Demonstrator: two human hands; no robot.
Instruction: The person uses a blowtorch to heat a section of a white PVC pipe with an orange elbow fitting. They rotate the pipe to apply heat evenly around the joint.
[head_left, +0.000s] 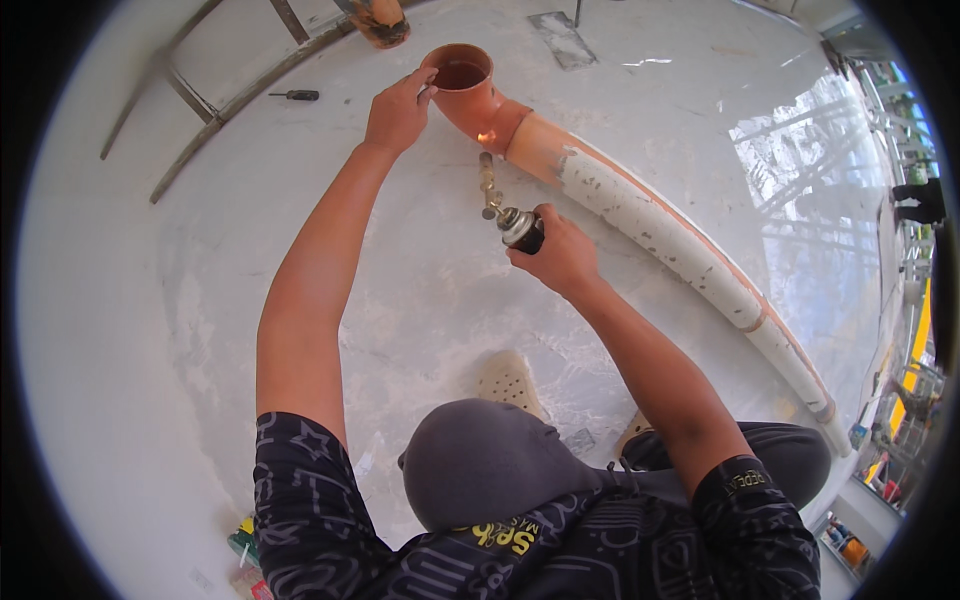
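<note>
My left hand (400, 112) pinches the near left rim of an orange pipe elbow (506, 112), whose round mouth faces up. The elbow joins the end of a long pipe (650, 232), orange with whitish patches along it. My right hand (562, 256) is closed around the dark canister of a blowtorch (488, 190). Its brass nozzle points away from me, at the underside of the elbow. A small orange flame (486, 137) glows against the elbow near its joint with the pipe.
A screwdriver (300, 95) lies on the pale, smeared floor (300, 210) at left, near a ladder-like frame (200, 118). Another orange pipe piece (382, 22) stands at the far edge, beside a flat grey plate (563, 40). My beige clog (508, 380) is close by.
</note>
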